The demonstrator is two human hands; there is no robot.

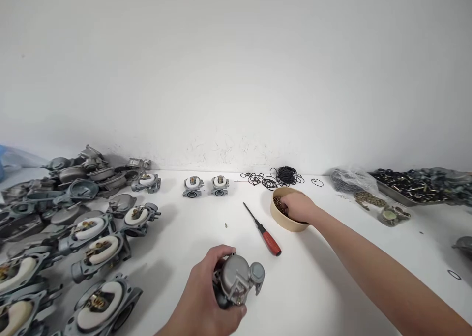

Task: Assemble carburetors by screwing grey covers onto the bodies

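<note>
My left hand [206, 289] grips a grey metal carburetor [239, 277] and holds it on the white table [324, 287] near the front edge. My right hand [298, 207] reaches forward into a tan paper bowl [282, 219] that holds small brass screws; its fingers are down inside the bowl, so I cannot see whether they hold anything. A red-handled screwdriver [262, 230] lies on the table between the two hands. One tiny screw [225, 225] lies loose to the left of it.
Several open carburetors with white floats [92, 247] crowd the left side. Two more carburetors [205, 185] stand by the wall. Black O-rings [275, 179] lie behind the bowl. A metal tray of small parts [416, 184] and a plastic bag [350, 181] sit at right.
</note>
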